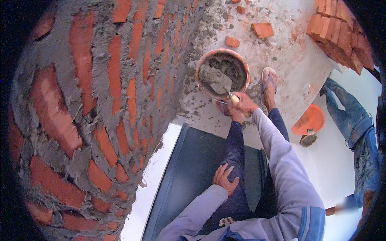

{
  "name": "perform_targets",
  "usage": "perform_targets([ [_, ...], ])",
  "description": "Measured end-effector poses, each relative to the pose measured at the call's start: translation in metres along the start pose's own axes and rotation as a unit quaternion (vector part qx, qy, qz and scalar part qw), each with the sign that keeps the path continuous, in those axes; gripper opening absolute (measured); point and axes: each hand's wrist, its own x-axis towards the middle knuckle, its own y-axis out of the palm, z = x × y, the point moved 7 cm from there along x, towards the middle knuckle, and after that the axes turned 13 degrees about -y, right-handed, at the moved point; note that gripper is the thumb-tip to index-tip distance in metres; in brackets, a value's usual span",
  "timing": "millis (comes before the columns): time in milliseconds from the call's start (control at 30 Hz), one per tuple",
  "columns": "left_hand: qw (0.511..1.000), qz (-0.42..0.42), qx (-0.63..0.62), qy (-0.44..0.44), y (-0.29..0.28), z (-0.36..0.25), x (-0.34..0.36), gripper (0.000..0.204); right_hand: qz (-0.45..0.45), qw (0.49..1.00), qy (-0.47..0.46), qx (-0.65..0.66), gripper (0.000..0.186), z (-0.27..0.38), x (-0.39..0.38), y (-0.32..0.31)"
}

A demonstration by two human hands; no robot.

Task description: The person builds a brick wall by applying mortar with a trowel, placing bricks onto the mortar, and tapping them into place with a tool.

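Head view: one camera, looking down past a brick wall to the floor.
Hands: two of the person's own, well apart.
Right hand (244, 103): clamped on the pale handle of a trowel (219, 82), arm stretched down to the pan.
Left hand (225, 179): fingers spread flat on the person's left thigh, holding nothing.
Trowel: one; its blade lies inside the pan, coated with grey mortar (229, 64).
Pan (200, 64): one round orange-rimmed pan on the floor, just beside the foot of the wall; it holds wet grey mortar and the trowel blade.
Wall (92, 104): one, red bricks in rough grey joints, filling the left side.
Loose bricks: three clear pieces on the floor beyond the pan, the largest (262, 29) at upper middle, a smaller one (232, 41) nearer the pan, a third (240, 9) farther up; more bits at the top edge are too small to count.
Brick stack (339, 34): one pile at upper right.
Feet: one sandalled foot (268, 82) just right of the pan; the other is mostly hidden behind the right hand.
Orange pan (309, 119): a second, tipped, at right; contents cannot be told.
Other person (356, 132): one, in blue denim, at the right rim.
Floor (289, 60): grey, spattered with mortar crumbs and brick dust.
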Motion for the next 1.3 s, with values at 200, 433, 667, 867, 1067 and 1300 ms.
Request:
perform_targets([
  [200,0.999,-0.033,-0.022,0.018,-0.023,0.003,-0.001,0.063,0.077,0.982,0.035,0.168,0.025,0.192,-0.082,0.006],
  [433,0.978,-0.015,0.161,0.128,-0.026,0.018,-0.013,0.070,0.077,0.995,0.055,0.025,0.039,0.448,-0.284,0.040],
  [667,0.966,-0.101,-0.151,0.183,-0.199,-0.012,-0.061,0.062,-0.001,0.979,-0.203,0.032,0.036,0.765,-0.353,0.106],
  [867,0.932,-0.063,-0.206,0.292,-0.303,-0.094,-0.230,0.059,-0.078,0.858,-0.450,-0.235,0.021,0.915,-0.294,0.103],
  [1067,0.905,-0.157,-0.130,0.372,-0.407,-0.119,-0.474,0.051,-0.221,0.627,-0.529,-0.527,0.049,0.919,-0.235,0.116],
  [1300,0.823,-0.420,0.014,0.383,-0.539,-0.078,-0.661,0.052,-0.211,0.656,-0.587,-0.424,0.041,0.878,-0.239,0.101],
])
